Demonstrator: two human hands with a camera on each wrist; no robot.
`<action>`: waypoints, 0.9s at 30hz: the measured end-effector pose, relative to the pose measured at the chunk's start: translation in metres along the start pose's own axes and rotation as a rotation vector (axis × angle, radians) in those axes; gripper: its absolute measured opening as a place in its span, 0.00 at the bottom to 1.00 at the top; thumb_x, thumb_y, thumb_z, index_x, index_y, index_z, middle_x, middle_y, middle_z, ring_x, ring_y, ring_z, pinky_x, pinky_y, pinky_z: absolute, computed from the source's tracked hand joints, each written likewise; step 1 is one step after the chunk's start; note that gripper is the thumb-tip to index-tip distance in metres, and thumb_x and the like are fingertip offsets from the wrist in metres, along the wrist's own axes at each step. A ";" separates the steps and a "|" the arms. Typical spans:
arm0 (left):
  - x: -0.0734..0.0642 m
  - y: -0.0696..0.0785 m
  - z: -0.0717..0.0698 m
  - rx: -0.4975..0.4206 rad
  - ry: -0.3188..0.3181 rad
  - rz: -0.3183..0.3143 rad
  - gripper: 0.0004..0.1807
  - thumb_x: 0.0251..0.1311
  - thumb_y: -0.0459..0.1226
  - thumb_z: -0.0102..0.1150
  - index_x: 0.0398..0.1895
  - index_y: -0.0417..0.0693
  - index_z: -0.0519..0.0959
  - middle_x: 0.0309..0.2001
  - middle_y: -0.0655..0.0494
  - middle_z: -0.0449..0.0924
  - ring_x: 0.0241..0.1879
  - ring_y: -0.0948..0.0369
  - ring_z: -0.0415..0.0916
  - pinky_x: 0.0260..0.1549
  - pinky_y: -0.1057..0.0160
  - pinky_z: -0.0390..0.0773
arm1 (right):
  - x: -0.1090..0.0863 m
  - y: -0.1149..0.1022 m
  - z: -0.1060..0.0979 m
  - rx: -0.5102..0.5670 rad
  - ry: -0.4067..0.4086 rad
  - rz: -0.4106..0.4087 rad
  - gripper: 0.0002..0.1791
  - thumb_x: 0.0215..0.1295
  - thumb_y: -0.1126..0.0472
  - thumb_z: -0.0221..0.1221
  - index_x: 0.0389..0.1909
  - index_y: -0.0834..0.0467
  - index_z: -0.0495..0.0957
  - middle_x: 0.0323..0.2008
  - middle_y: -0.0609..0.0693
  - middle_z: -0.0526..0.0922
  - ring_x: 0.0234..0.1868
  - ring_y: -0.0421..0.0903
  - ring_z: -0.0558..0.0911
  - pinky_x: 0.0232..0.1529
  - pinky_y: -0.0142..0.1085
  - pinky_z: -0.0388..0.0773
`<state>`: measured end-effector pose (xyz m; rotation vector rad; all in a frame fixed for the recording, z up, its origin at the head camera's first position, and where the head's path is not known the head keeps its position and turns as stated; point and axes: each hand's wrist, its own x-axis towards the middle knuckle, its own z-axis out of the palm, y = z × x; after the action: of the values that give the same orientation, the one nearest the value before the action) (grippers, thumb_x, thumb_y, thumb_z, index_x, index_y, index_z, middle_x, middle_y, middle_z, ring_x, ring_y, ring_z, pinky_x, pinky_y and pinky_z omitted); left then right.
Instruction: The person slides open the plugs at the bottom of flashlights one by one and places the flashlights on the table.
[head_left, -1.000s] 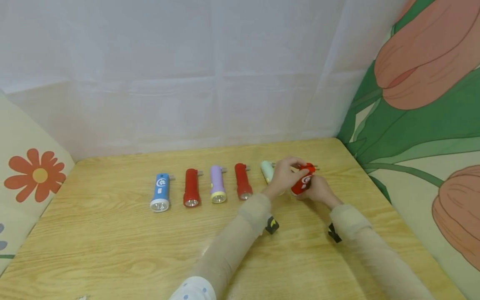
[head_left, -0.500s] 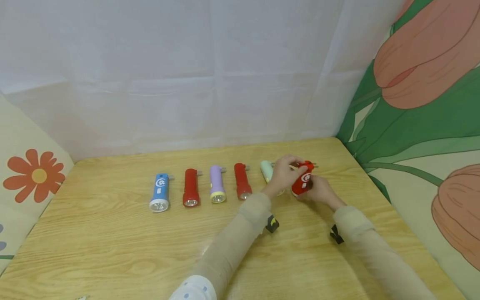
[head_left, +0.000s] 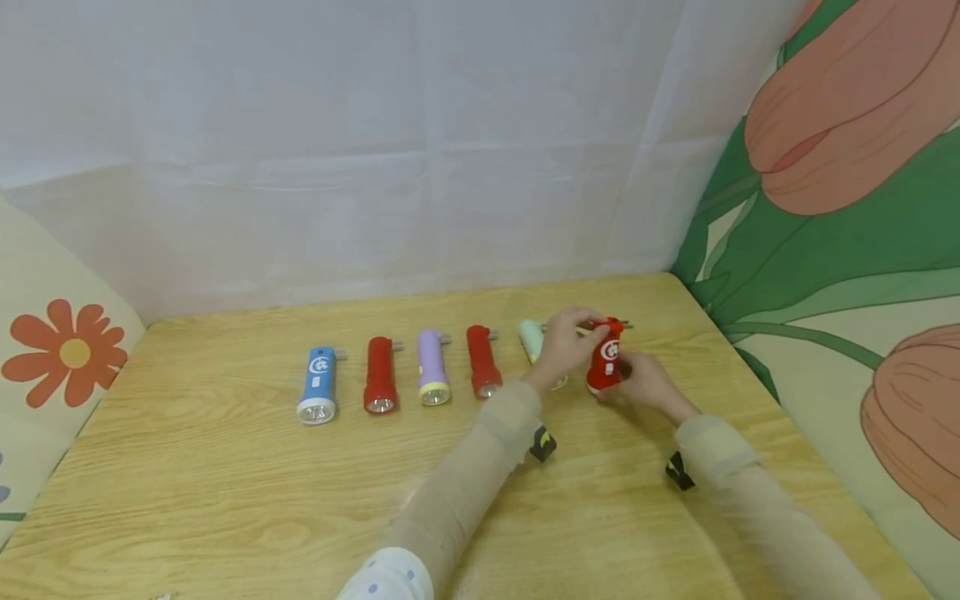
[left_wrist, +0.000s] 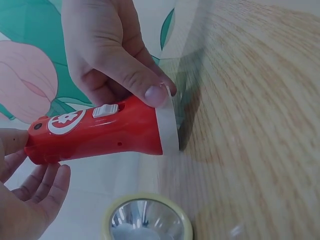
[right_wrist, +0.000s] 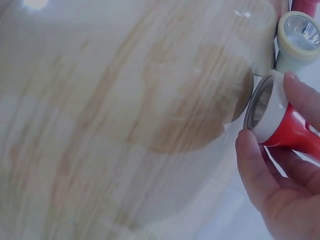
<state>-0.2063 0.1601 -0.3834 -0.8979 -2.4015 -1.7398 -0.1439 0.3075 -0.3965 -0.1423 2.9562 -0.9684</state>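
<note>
Both hands hold a red flashlight (head_left: 605, 360) with a white logo, at the right end of a row of flashlights. My left hand (head_left: 564, 343) pinches its tail end, where the prongs of a plug stick out to the right. Around the white head end, my right hand (head_left: 647, 383) grips with thumb and fingers, as the left wrist view shows with the thumb on the white rim (left_wrist: 167, 117). The lens end faces the wooden table (left_wrist: 250, 125), close over it. Just left of the left hand lies a mint green flashlight (head_left: 532, 337), partly hidden by that hand.
Further left lie a red flashlight (head_left: 483, 362), a purple one (head_left: 432, 367) with a yellow rim, another red flashlight (head_left: 380, 375) and a blue one (head_left: 318, 383). A white cloth (head_left: 300, 167) hangs behind the table; a floral panel (head_left: 825, 292) stands at the right.
The held red flashlight has gone from tilted to nearly upright, its tail end shifting slightly up and left in the head view. My right hand has moved a little to the right with the head end.
</note>
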 end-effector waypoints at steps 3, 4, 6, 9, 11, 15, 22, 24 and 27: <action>0.001 0.000 -0.001 -0.004 -0.002 -0.005 0.08 0.58 0.33 0.57 0.39 0.40 0.81 0.38 0.50 0.77 0.36 0.64 0.74 0.29 0.78 0.74 | -0.001 -0.001 -0.001 0.001 -0.005 0.011 0.26 0.42 0.64 0.70 0.43 0.72 0.74 0.37 0.63 0.80 0.39 0.56 0.78 0.43 0.51 0.73; 0.001 0.000 -0.001 -0.003 -0.003 -0.008 0.08 0.58 0.33 0.57 0.39 0.40 0.81 0.38 0.51 0.76 0.36 0.64 0.73 0.29 0.78 0.74 | -0.002 -0.001 -0.002 0.001 -0.006 0.014 0.26 0.42 0.64 0.69 0.42 0.72 0.75 0.37 0.63 0.80 0.38 0.56 0.78 0.43 0.50 0.73; 0.002 0.000 -0.001 0.001 -0.004 -0.013 0.08 0.59 0.32 0.56 0.39 0.40 0.81 0.39 0.51 0.76 0.37 0.64 0.73 0.30 0.78 0.74 | -0.003 -0.001 -0.003 0.001 -0.009 0.024 0.25 0.43 0.63 0.69 0.42 0.72 0.75 0.36 0.62 0.80 0.38 0.55 0.78 0.42 0.50 0.73; 0.003 0.000 -0.001 0.010 -0.005 -0.017 0.08 0.59 0.32 0.56 0.39 0.39 0.81 0.40 0.50 0.76 0.39 0.62 0.72 0.31 0.78 0.74 | -0.004 0.000 -0.004 -0.003 -0.018 0.040 0.26 0.43 0.63 0.69 0.42 0.72 0.75 0.36 0.62 0.80 0.38 0.54 0.77 0.42 0.49 0.73; 0.004 -0.001 -0.001 0.020 -0.009 -0.019 0.09 0.59 0.31 0.55 0.40 0.38 0.81 0.41 0.49 0.76 0.41 0.61 0.72 0.31 0.78 0.73 | -0.005 0.000 -0.005 0.002 -0.025 0.056 0.26 0.44 0.62 0.69 0.43 0.73 0.75 0.36 0.62 0.80 0.38 0.54 0.77 0.42 0.49 0.73; 0.005 -0.002 -0.001 0.019 -0.012 -0.022 0.10 0.58 0.30 0.56 0.42 0.37 0.80 0.42 0.48 0.76 0.42 0.60 0.73 0.32 0.79 0.73 | -0.007 -0.001 -0.006 0.023 -0.035 0.075 0.28 0.45 0.60 0.68 0.45 0.73 0.74 0.38 0.63 0.80 0.40 0.55 0.77 0.43 0.49 0.73; 0.005 -0.005 -0.001 -0.003 -0.022 -0.055 0.12 0.56 0.28 0.57 0.45 0.35 0.78 0.44 0.46 0.76 0.44 0.57 0.74 0.34 0.78 0.74 | -0.010 -0.003 -0.006 0.032 -0.032 0.089 0.28 0.48 0.58 0.67 0.46 0.73 0.74 0.39 0.64 0.80 0.39 0.54 0.77 0.40 0.46 0.75; 0.006 -0.006 -0.001 -0.007 -0.029 -0.076 0.14 0.56 0.28 0.57 0.46 0.35 0.77 0.46 0.46 0.75 0.45 0.57 0.74 0.35 0.78 0.74 | -0.010 -0.004 -0.006 0.034 -0.028 0.093 0.28 0.49 0.58 0.67 0.47 0.73 0.73 0.40 0.65 0.79 0.40 0.55 0.78 0.40 0.46 0.75; 0.007 -0.009 0.000 -0.005 -0.033 -0.091 0.16 0.55 0.28 0.58 0.48 0.35 0.76 0.47 0.45 0.74 0.46 0.56 0.74 0.35 0.78 0.74 | -0.011 -0.004 -0.005 0.036 -0.015 0.095 0.28 0.50 0.58 0.66 0.47 0.73 0.73 0.40 0.65 0.79 0.39 0.54 0.78 0.38 0.44 0.76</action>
<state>-0.2169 0.1610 -0.3885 -0.8372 -2.4972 -1.7750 -0.1333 0.3082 -0.3899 -0.0087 2.9004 -1.0032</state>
